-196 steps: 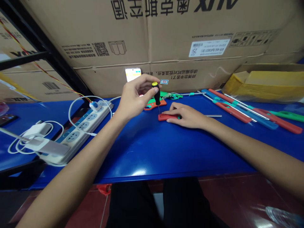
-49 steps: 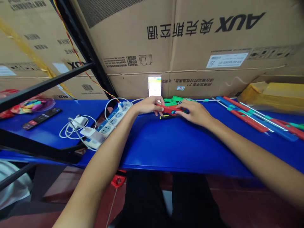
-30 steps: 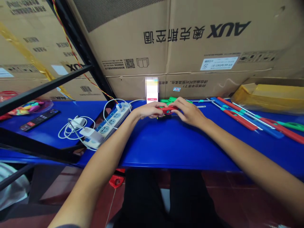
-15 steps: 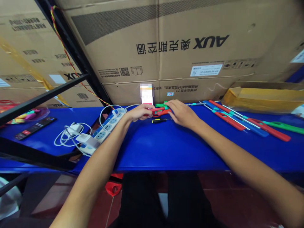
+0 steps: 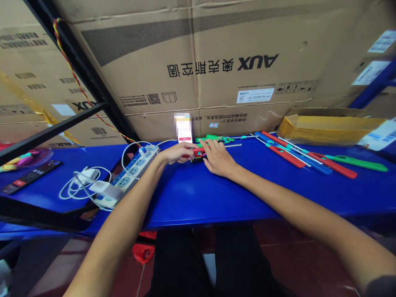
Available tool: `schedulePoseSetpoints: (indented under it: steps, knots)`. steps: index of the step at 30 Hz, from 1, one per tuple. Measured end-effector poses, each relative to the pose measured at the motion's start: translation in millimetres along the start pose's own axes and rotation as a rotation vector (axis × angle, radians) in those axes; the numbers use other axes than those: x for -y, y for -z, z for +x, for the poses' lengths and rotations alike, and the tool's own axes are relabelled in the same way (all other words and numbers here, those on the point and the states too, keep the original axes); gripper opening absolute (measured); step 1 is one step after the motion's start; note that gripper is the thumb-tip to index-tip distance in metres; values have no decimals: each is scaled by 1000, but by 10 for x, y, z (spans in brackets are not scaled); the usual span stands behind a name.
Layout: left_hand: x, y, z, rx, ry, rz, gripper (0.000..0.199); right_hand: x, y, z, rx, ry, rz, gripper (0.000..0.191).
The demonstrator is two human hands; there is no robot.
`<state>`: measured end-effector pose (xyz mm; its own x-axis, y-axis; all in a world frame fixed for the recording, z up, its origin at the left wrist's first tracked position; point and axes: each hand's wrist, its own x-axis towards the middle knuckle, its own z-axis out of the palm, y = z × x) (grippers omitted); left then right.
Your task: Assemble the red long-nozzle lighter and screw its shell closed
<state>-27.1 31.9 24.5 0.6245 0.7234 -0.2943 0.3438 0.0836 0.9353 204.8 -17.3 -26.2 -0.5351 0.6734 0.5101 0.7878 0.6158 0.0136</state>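
Two bare hands at one red piece, below upside-down AUX lettering.
The large carton [image 5: 297, 49] is printed upside down with "AUX" and "奥克斯空调"; its white label [image 5: 255, 95] can be read as "25", the finer print being too small; a blue table [image 5: 216, 198] is spread before it; at the right, a yellow-taped box [image 5: 328, 128] is set behind red, blue and green handles [image 5: 321, 159]; at the left, white plugs are seated in a power strip [image 5: 136, 169]; a lit phone [image 5: 185, 133] is stood against the carton; near it, the red piece [image 5: 198, 152] is held above the table, its left end grasped by the curled fingers of the left hand [image 5: 179, 152]; its right end is met by the bent fingers of the right hand [image 5: 219, 157], whose grip cannot be told.
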Motion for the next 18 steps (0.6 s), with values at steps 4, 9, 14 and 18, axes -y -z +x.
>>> schedulePoseSetpoints:
  steps: [4, 9, 14, 18]
  knots:
    - [-28, -8, -39, 43, -2, -23, 41, 32, 37, 15, -36, 0, -18, 65]
    - [-15, 27, -64, 105, 16, -56, 40, 41, 26, 11, -42, 13, -8, 60]
    - [42, -119, 39, 41, -41, -81, 28, -17, 5, 19, -43, -10, -22, 60]
    - [59, -321, 147, -52, -96, -104, 24, -125, 38, 24, -37, -42, -30, 65]
